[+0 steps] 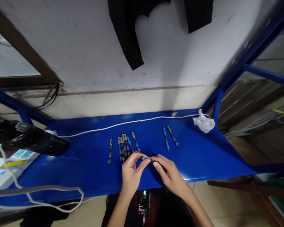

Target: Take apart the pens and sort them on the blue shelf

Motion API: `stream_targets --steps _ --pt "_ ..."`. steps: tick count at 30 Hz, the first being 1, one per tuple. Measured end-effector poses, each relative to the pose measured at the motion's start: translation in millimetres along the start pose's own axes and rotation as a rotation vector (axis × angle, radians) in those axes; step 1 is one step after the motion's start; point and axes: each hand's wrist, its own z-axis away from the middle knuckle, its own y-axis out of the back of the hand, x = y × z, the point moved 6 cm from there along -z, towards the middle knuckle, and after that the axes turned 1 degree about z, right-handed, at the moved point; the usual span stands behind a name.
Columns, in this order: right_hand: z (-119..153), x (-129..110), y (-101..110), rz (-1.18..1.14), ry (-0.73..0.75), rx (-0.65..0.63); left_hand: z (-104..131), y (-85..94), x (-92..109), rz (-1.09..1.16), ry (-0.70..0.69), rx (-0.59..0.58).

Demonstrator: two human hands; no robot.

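Note:
Above the front edge of the blue table [90, 176], a dark pen [143, 157] lies level between my two hands. My left hand [132, 168] pinches one end with thumb and forefinger, and my right hand [168, 172] pinches the other end, its fingertips covering part of the barrel. Just beyond my left hand lies a group of several grey-and-black pens [123, 146] with one blue pen [130, 143] among them. A single grey pen [110, 150] rests to their left. Further right, a light blue pen [166, 138] lies beside another grey pen [172, 136].
A white cable [113, 126] runs along the table's back. Crumpled white plastic [204, 122] sits at the back right. On the left are a black bottle-like object [38, 138], a white power strip [19, 164] and loose cords. A lit phone [144, 203] is below the table edge.

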Motion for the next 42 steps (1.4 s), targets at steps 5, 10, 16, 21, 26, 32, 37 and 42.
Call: stream_targets --steps 5,10,16,21,26,32,37,42 --pt "1 1 0 -0.016 0.03 0.059 0 -2.7 2 -0.017 -0.017 -0.005" --pt "1 0 -1 -0.012 -0.022 0.041 2 -5.1 0 -0.002 0.013 -0.042" --pt "2 1 -2 0.017 0.026 0.052 2 -3.7 -1 -0.024 0.01 -0.045" --pt "5 3 -3 0.021 -0.02 0.053 2 -4.1 0 -0.018 0.015 -0.044" --pt "5 -1 -5 0.125 0.041 0.032 1 -4.4 2 -0.01 0.012 -0.032" --pt "6 5 -3 0.045 0.057 0.121 0 -2.1 2 0.003 0.029 -0.002" --pt "7 1 -2 0.104 0.034 0.122 0 5.8 -4 0.069 0.074 0.073" --pt "6 -5 1 0.104 0.035 0.141 1 17.0 -13 0.191 0.074 0.217"
